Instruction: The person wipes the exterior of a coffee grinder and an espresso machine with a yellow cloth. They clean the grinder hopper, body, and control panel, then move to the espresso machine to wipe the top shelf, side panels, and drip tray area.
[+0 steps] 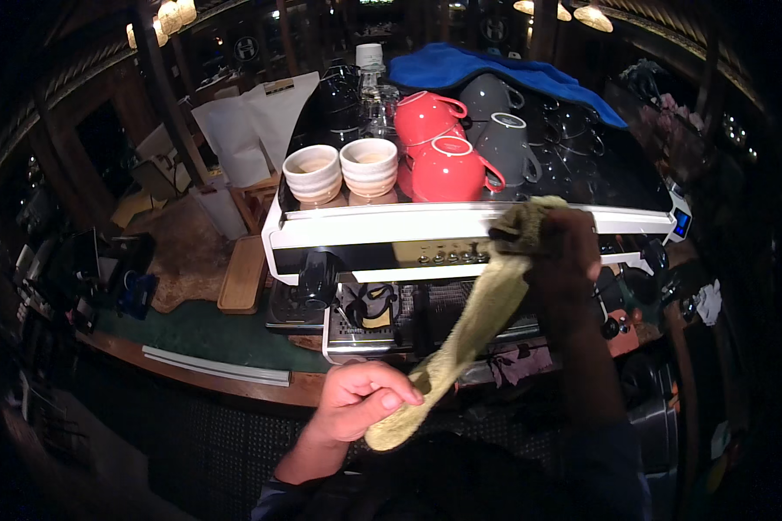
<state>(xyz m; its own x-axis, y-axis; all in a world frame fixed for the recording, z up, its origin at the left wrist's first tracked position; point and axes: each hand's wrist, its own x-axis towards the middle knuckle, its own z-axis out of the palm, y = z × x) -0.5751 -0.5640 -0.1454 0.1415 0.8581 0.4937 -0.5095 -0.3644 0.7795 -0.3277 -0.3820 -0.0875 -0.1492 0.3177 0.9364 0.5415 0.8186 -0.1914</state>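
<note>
A yellow cloth [479, 319] is stretched slantwise in front of a white and black espresso machine [378, 228]. My left hand [362, 400] pinches its lower end between thumb and fingers. In shadow, my right hand [577, 241] grips the bunched upper end, which has dark stains, close to the machine's front edge. The cloth and right hand hide part of the row of buttons [454, 256]. On the machine's top stand red cups [448, 172] turned upside down, dark grey cups [505, 146] and two cream ceramic cups [368, 167].
A blue cloth [489, 65] lies at the back of the machine top, near stacked clear glasses [378, 104]. To the left are a wooden tray [242, 273] and a green counter mat [215, 338]. A white strip [216, 366] lies along the counter edge.
</note>
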